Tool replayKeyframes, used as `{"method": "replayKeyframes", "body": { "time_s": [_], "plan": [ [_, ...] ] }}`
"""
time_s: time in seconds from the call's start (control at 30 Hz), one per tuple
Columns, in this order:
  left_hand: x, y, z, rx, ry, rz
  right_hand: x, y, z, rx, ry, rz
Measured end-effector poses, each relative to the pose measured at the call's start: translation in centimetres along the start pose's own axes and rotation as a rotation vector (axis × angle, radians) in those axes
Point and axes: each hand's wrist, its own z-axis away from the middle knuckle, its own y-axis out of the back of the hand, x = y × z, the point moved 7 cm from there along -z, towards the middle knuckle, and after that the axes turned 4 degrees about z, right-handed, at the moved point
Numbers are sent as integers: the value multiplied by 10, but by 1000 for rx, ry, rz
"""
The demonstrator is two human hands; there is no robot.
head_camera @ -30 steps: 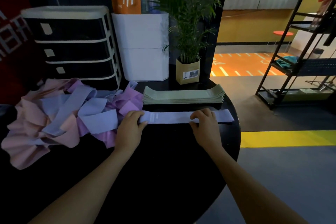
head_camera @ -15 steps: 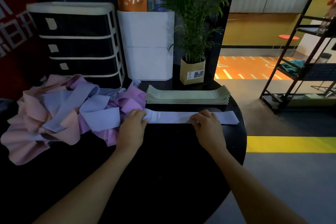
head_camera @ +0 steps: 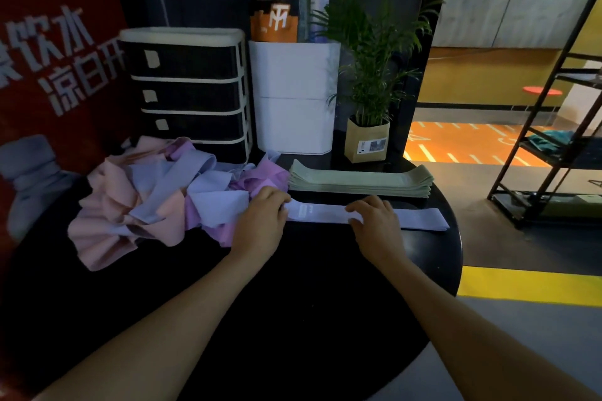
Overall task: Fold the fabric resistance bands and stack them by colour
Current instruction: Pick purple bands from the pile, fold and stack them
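Note:
A lavender band lies flat and stretched out on the black round table. My left hand rests on its left end, fingertips on the fabric. My right hand presses on it right of the middle; the band's right end sticks out past that hand. Behind the band sits a neat stack of folded green bands. To the left lies a loose heap of pink, purple and lavender bands.
At the table's back stand a black drawer unit, a white box with an orange-black bag and a spray bottle on top, and a potted plant. A black metal shelf stands on the floor to the right.
The camera has tilted upward and both hands and the band sit a little higher in view. The hands keep the same places on the lavender band.

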Motion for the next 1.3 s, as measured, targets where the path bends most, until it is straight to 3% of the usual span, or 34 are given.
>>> {"method": "replayKeyframes", "body": {
  "time_s": [0.13,0.3,0.57,0.8,0.93,1.07,1.3],
  "plan": [
    [-9,39,1,47,-47,-128,-52,-10,-11,-54,43,-138],
    [-44,75,9,59,30,-236,-104,-28,-24,-108,61,-312],
    [-74,97,20,79,30,-125,-170,-56,-35,-210,112,-452],
    [-90,99,25,49,110,-117,-182,-66,-42,-239,85,-461],
    [-92,109,29,80,117,-125,-193,-50,-49,-191,162,-454],
    [-86,124,20,130,118,-144,-200,-21,-62,-86,131,-618],
    [-65,165,-18,193,13,16,-212,34,-84,82,164,-712]
  ]
}}
